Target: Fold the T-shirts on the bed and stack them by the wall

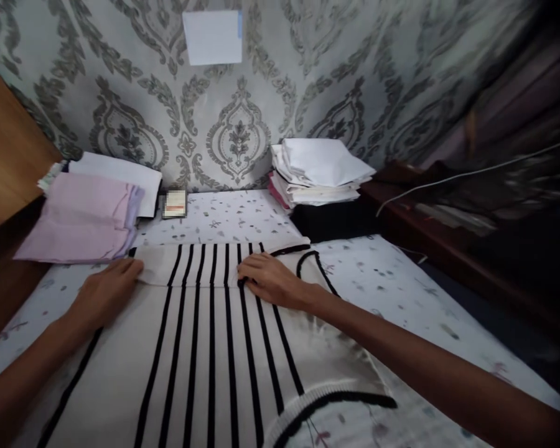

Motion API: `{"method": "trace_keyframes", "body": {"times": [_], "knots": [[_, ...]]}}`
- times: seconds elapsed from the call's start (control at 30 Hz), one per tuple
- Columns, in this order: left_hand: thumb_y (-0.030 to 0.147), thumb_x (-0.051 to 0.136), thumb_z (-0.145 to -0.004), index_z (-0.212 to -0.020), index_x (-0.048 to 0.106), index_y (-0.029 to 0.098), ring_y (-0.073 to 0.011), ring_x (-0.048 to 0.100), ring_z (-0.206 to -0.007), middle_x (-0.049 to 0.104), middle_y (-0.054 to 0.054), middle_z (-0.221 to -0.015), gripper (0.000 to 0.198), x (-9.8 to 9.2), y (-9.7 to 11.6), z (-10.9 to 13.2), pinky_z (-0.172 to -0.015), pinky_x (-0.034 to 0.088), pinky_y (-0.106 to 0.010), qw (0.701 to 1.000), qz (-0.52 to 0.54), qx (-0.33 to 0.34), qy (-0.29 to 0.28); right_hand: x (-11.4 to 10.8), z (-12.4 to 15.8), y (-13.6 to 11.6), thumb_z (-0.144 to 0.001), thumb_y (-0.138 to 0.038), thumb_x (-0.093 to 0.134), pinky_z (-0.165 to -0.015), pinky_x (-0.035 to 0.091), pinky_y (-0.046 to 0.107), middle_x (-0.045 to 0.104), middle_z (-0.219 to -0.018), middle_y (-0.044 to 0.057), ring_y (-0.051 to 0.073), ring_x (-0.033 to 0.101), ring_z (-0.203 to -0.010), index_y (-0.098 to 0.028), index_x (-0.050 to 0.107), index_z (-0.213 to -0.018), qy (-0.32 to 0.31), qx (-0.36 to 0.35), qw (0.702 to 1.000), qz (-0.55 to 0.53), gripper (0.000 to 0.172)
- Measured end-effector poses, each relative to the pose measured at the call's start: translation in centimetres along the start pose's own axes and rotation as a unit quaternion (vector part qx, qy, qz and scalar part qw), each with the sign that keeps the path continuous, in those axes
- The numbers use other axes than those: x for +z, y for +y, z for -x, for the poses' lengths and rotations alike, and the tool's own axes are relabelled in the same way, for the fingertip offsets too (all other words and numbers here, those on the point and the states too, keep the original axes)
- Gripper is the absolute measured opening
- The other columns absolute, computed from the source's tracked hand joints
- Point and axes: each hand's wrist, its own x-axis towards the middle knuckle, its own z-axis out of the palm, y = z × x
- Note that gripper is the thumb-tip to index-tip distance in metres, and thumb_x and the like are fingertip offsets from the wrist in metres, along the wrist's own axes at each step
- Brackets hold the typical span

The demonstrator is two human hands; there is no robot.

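A cream garment with black vertical stripes lies spread flat on a bed with a white patterned sheet. Its far end is folded back toward me in a band. My left hand rests on the left end of that folded band, fingers closed over the edge. My right hand lies on the fold near the middle, fingers curled and pinching the cloth at a black stripe. A black-trimmed armhole curves just right of my right hand.
Folded pink cloth and white cloth lie at the back left beside a wooden panel. A stack of folded white clothes sits back right. A small card leans near the patterned wall. Dark furniture borders the right.
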Motion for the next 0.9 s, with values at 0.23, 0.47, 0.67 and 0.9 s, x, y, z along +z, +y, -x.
{"method": "trace_keyframes", "body": {"times": [0.23,0.47,0.67,0.9], "knots": [[0.023,0.028,-0.098,-0.110,0.061,0.027,-0.0330,0.064,-0.111,0.067,-0.011,-0.118,0.035,0.1,0.1,1.1,-0.069,0.055,-0.044,1.000,-0.026,-0.011,-0.014,-4.2,3.3,5.3,-0.077,-0.001,0.049,-0.103,0.040,0.051,0.059,-0.140,0.015,0.033,0.051,-0.129,-0.016,0.054,-0.139,-0.041,0.171,0.971,0.162,0.065],[0.016,0.031,-0.095,-0.117,0.067,0.022,-0.0362,0.063,-0.113,0.067,-0.017,-0.123,0.043,0.1,0.3,1.3,-0.067,0.056,-0.044,0.997,-0.058,0.049,-0.008,-4.4,5.2,6.4,-0.086,-0.004,0.048,-0.081,0.048,0.035,0.071,-0.116,0.013,0.027,0.060,-0.110,-0.015,0.067,-0.114,-0.033,0.264,0.935,0.233,0.036],[0.015,0.033,-0.095,-0.125,0.065,0.023,-0.0311,0.062,-0.115,0.066,-0.013,-0.127,0.044,-0.9,0.7,1.9,-0.070,0.053,-0.038,0.993,-0.097,0.059,-0.043,-4.4,6.0,7.5,-0.095,-0.011,0.046,-0.075,0.050,0.029,0.072,-0.119,0.010,0.023,0.061,-0.111,-0.018,0.074,-0.110,0.039,0.284,0.925,0.250,0.032],[0.011,0.038,-0.092,-0.113,0.067,0.023,-0.0294,0.063,-0.112,0.068,-0.011,-0.118,0.038,-1.6,1.8,1.8,-0.068,0.051,-0.035,0.987,-0.116,0.044,-0.104,-3.3,7.6,8.7,-0.090,-0.007,0.045,-0.089,0.053,0.035,0.070,-0.129,0.011,0.026,0.061,-0.119,-0.018,0.075,-0.119,0.019,0.249,0.937,0.244,0.043]]}}
